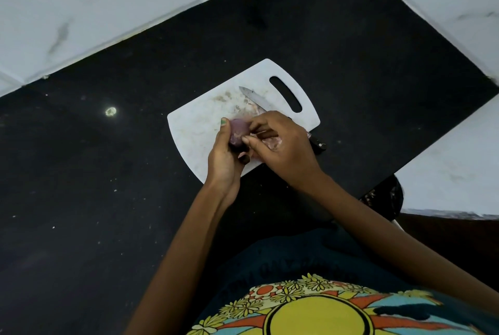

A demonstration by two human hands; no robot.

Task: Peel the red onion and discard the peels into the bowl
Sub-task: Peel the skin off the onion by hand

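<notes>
1. Onion (238, 130) sits in the left hand (225, 156), held just above the near part of the white cutting board (197, 129). Fingers curl round its far side, thumb underneath; purple skin shows between the two hands.

2. Right hand (280, 143) lies directly to the onion's right, touching it. Its fingertips (246, 140) pinch at the skin on the side facing that hand. Pale loose peel (272, 143) shows under the right palm, on the board.

3. Onion's long axis: cannot tell for sure; it looks to run roughly away from the body, slightly tilted.

4. Judgement: peeling is under way, not finished. The next pull should go rightward, away from the left hand, so the right hand is the working one.

5. Knife (255, 99) lies on the board just beyond the right hand, blade pointing up-left, handle (318, 144) hanging over the board's right edge. A rightward pull passes close to it; risk of knocking it.

6. Bowl: not in view. Discarding will need a reach outside this frame, direction unknown.

7. Open room: dark counter (94, 172) spreads wide to the left; tiled wall (94, 10) behind and at right closes those sides.
</notes>
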